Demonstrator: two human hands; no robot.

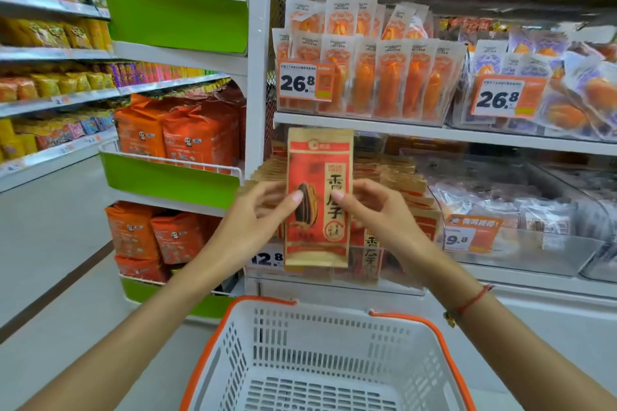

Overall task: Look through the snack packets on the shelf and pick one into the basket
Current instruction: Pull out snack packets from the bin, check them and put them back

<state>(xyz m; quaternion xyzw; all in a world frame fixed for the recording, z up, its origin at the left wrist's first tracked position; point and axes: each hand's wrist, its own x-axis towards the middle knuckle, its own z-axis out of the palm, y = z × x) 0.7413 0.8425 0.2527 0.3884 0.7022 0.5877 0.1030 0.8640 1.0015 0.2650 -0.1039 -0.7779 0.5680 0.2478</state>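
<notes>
Head view: I see my left hand (257,217) and right hand (374,210) pinching a flat kraft-paper packet (319,197) by its edges, thumbs on its red front, upright before the shelf (434,132). Large characters "香瓜子" run beside a striped seed picture. Below sits a white perforated plastic basket (233,354) with orange rim. Orange tags (305,80) read "26.8".
</notes>
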